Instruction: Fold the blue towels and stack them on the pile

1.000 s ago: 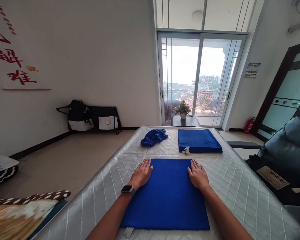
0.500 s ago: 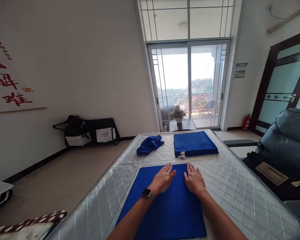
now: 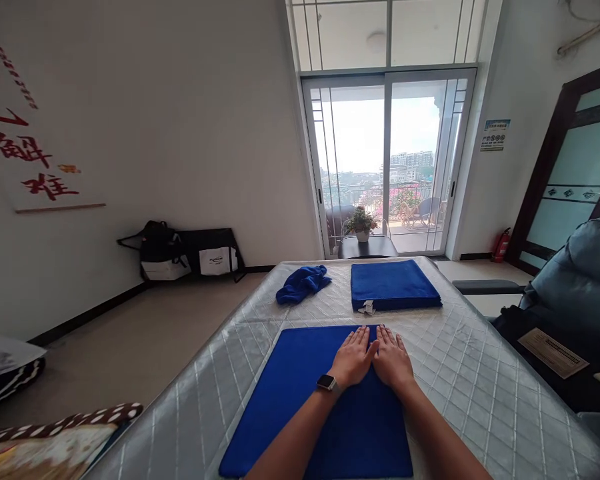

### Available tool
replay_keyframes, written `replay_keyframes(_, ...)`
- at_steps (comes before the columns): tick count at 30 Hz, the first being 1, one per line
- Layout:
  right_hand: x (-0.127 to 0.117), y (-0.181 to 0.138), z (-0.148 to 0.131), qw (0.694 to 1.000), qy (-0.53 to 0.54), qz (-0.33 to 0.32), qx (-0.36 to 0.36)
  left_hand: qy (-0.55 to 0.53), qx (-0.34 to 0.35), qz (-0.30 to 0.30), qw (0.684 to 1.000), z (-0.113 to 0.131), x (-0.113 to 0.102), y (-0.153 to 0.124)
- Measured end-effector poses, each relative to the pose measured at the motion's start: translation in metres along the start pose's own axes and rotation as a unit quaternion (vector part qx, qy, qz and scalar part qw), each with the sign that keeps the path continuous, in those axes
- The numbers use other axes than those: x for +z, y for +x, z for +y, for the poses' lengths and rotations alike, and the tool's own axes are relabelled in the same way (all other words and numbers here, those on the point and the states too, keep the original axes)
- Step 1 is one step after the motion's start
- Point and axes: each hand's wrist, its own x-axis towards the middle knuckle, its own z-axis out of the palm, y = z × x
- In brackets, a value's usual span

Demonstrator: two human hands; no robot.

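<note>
- Blue cloth (image 3: 285,393), spread flat and roughly square on the silver quilted mattress (image 3: 485,380); clock directions below are counted from its middle, with 12 pointing straight ahead of the person.
- Left hand (image 3: 354,358), at 1 o'clock: laid palm down on the cloth, fingers straight, their tips close to the far edge, the thumb stretched towards the other hand. A dark-faced watch (image 3: 326,382) sits on this wrist, and the forearm crosses the cloth from the 6 o'clock side.
- Right hand (image 3: 393,360), nearer 2 o'clock: also flat with fingers straight, lying over the cloth's far right corner and its right edge. It is side by side with the other hand near the thumbs; whether they touch there, I cannot tell.
- Second cloth (image 3: 303,285), same blue, crumpled in a loose heap between 11 and 12, well past the far edge.
- Stack (image 3: 394,283) of folded blue cloths at 1 o'clock, layers neatly aligned, pale tags (image 3: 367,307) poking out at its near left corner.
- Plant (image 3: 361,222) in a pale pot on a dark seat, between 12 and 1, beyond the mattress and in front of the glass doors (image 3: 350,153).
- Armchair (image 3: 590,267), dark, at 2 o'clock.
- Bags (image 3: 157,247), black and white, by the wall between 10 and 11.
</note>
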Motion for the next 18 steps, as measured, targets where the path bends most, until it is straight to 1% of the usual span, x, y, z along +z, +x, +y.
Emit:
replay_keyframes(3, -0.001, 0.001, -0.002, 1.0, 0.014, 0.004, 0.018, 0.026, -0.035, -0.001, 0.999, -0.03, -0.014, -0.016)
replay_keyframes(9, 0.002, 0.002, 0.0, 1.0, 0.02, -0.001, 0.015, 0.074, -0.12, -0.015, 0.99, -0.115, -0.054, -0.067)
replay_keyframes(11, 0.003, 0.002, 0.0, 1.0, 0.021, -0.001, 0.015, 0.084, -0.149, -0.018, 0.985, -0.136, -0.065, -0.084)
replay_keyframes(14, 0.004, 0.003, 0.001, 1.0, 0.016, -0.001, 0.016, 0.09, -0.176, -0.015, 0.98, -0.153, -0.071, -0.099)
replay_keyframes(18, 0.006, 0.004, 0.001, 1.0, 0.009, -0.007, 0.02, 0.087, -0.186, -0.005, 0.979, -0.158, -0.067, -0.103)
